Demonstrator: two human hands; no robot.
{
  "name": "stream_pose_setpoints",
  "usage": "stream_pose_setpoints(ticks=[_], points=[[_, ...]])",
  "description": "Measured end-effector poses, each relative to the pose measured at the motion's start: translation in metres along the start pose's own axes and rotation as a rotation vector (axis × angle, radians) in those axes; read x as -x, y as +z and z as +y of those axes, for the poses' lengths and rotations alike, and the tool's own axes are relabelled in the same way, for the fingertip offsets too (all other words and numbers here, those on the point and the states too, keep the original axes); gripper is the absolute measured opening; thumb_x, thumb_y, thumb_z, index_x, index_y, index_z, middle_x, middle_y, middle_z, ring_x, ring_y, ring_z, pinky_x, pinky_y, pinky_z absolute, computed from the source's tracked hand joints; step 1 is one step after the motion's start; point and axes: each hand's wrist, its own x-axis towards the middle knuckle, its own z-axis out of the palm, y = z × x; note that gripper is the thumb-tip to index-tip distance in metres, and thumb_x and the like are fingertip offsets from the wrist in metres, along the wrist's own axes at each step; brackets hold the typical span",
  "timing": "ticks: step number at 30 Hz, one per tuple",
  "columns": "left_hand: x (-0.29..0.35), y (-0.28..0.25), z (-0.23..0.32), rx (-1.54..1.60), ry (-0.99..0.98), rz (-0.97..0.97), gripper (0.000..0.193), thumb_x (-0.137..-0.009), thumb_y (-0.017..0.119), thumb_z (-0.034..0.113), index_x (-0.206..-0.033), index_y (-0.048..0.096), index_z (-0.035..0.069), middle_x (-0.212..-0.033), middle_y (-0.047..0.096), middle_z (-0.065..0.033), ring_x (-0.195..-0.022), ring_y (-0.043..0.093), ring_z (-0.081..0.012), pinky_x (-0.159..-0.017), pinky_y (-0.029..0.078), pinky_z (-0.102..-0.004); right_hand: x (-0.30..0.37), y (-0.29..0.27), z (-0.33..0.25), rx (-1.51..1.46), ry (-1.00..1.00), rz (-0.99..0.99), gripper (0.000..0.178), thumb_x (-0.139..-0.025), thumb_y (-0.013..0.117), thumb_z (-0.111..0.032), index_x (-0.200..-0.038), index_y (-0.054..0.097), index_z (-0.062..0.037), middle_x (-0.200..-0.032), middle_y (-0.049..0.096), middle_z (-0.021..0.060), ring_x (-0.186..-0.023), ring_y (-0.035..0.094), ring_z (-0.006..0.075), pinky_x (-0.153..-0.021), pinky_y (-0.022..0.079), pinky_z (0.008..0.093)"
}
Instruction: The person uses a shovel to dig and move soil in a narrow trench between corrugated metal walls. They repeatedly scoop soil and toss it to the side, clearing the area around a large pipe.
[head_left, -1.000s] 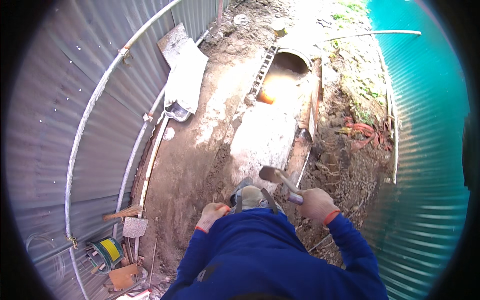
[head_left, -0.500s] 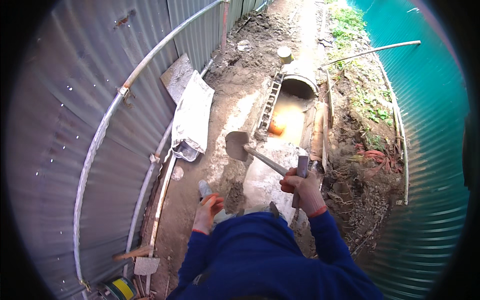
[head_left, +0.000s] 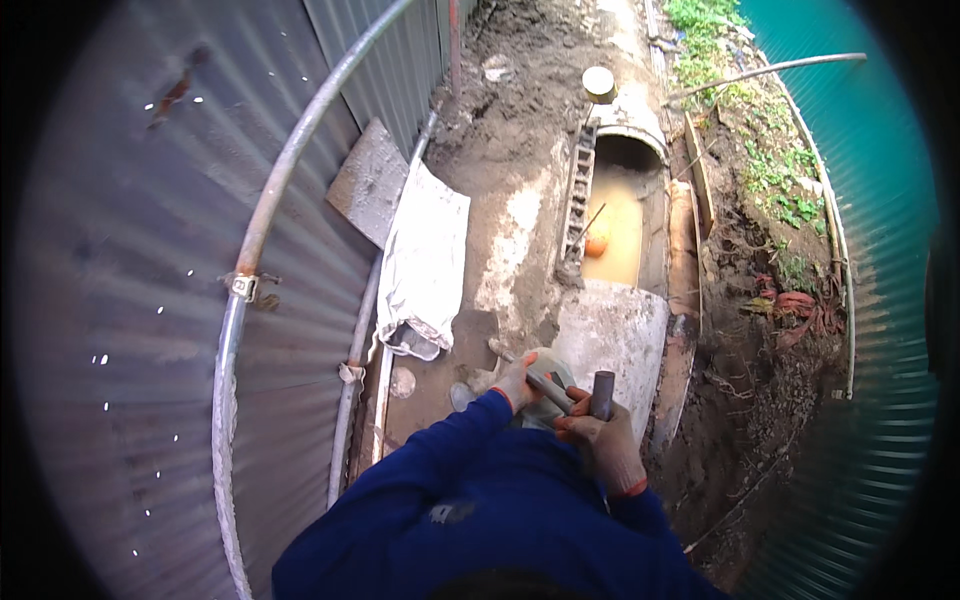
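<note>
Shovel handle (head_left: 551, 393) clasped in left hand (head_left: 517, 382) and right hand (head_left: 609, 442), slab (head_left: 622, 322) just beyond latter. Likely positioning step; next, keep grips firm.

No text, label, number or sign is readable.

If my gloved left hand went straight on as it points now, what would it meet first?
Beyond the grey cylindrical tool shaft that the left hand holds, probably the pale flat concrete-like slab; depth is unclear.
</note>
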Motion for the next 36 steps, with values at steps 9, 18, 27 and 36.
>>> stream_pose_setpoints(ticks=[9,18,27,36], points=[[-0.079,0.095,0.088,-0.321,0.252,0.128,0.016,-0.094,0.067,0.012,-0.100,0.060,-0.002,-0.080,0.063,-0.0142,-0.071,0.064,-0.0269,-0.064,0.056,-0.0396,-0.122,0.026,-0.057,-0.179,-0.021,0.086,0.012,-0.083,0.072,0.011,-0.092,0.064,0.0088,-0.153,0.045,0.0291,-0.089,0.073,0.0229,-0.079,0.062,0.0311],[-0.109,0.259,0.180,-0.289,0.252,-0.235,0.024,-0.100,0.065,0.024,-0.084,0.061,0.006,-0.075,0.063,-0.0087,-0.068,0.062,-0.0225,-0.066,0.053,-0.0343,-0.267,0.047,-0.139,-0.709,-0.095,0.202,0.009,-0.092,0.060,0.006,-0.100,0.056,0.0065,-0.162,0.032,0.0288,-0.128,0.062,0.0319,-0.099,0.059,0.0391],[-0.157,0.232,0.308,-1.417,0.656,0.362,0.062,-0.091,0.075,0.036,-0.142,0.057,0.005,-0.112,0.072,-0.0129,-0.104,0.069,-0.0237,-0.089,0.056,-0.0354,-0.509,0.027,-0.112,0.057,-0.202,0.362,0.006,-0.098,0.060,0.000,-0.104,0.061,0.0008,-0.110,0.063,0.0098,-0.104,0.063,0.0190,-0.096,0.057,0.0353],[-0.149,0.010,0.534,-1.437,-0.036,1.123,0.061,-0.085,0.064,0.036,-0.144,0.061,0.021,-0.150,0.056,-0.0223,-0.140,0.053,-0.0366,-0.116,0.044,-0.0458,-0.580,0.021,-0.216,-0.498,0.036,0.427,0.029,-0.100,0.060,-0.014,-0.126,0.064,-0.0009,-0.108,0.068,0.0093,-0.087,0.070,0.0158,-0.075,0.062,0.0271]])
